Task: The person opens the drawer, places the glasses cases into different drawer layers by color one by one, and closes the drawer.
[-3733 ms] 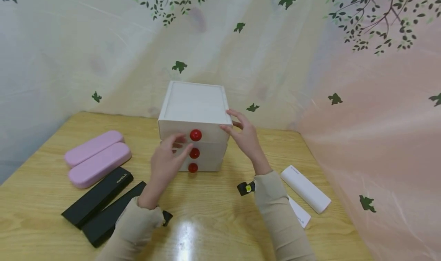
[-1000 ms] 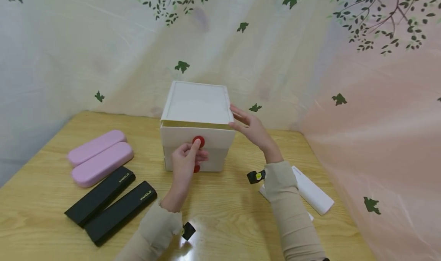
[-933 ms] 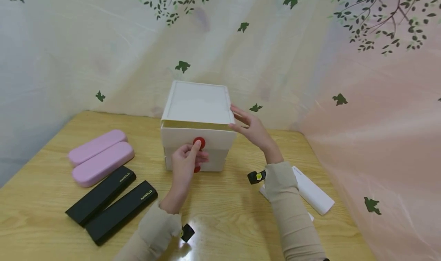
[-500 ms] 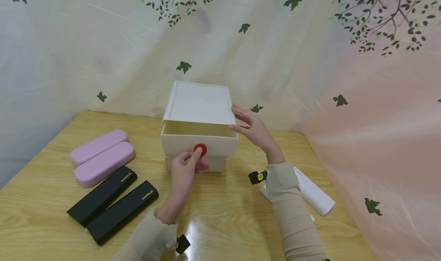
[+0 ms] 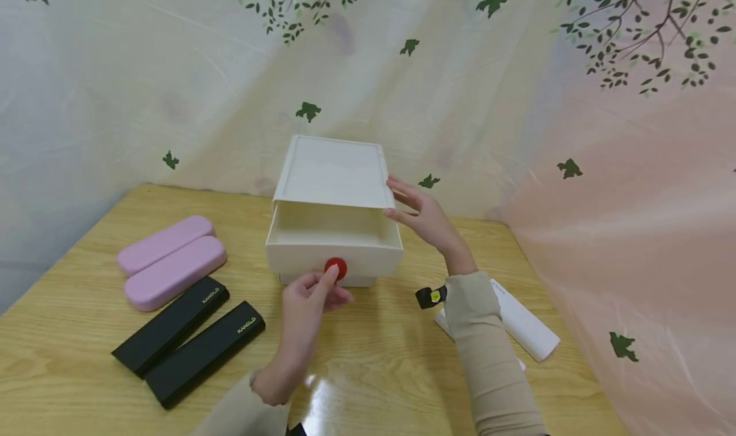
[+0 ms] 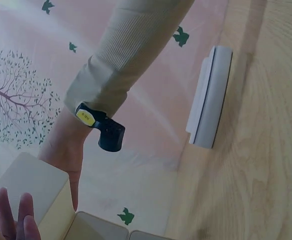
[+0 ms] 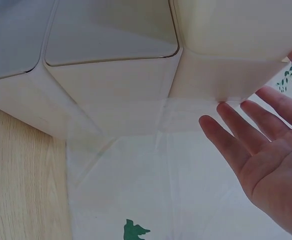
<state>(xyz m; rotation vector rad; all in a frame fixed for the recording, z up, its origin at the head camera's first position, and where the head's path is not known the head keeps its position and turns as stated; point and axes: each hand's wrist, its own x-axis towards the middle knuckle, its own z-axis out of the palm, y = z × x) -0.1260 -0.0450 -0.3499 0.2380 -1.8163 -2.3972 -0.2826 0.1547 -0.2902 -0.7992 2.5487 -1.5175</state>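
Observation:
A white drawer box point(image 5: 336, 167) stands at the middle of the table, its top drawer point(image 5: 305, 257) pulled well out and bare inside where it shows. My left hand point(image 5: 305, 308) pinches that drawer's round red knob point(image 5: 336, 268) between thumb and fingers. Against the box's upper right edge rests my right hand point(image 5: 425, 222), fingers extended. In the right wrist view the right hand point(image 7: 271, 145) has its fingertips at the side of the box, while the lower drawer fronts point(image 7: 110, 30) are flush. The lower knobs are hidden from the head view.
Two pink cases point(image 5: 175, 273) lie on the table's left, with two black KANOLD cases point(image 5: 207, 353) in front of them. On the right are white cases point(image 5: 524, 321), partly covered by the right sleeve. A printed curtain point(image 5: 230, 103) hangs behind the table point(image 5: 368, 372).
My left hand has gone from beside the knob to pinching it and has drawn the top drawer toward me, opening it further. My right hand has stayed at the box's right edge.

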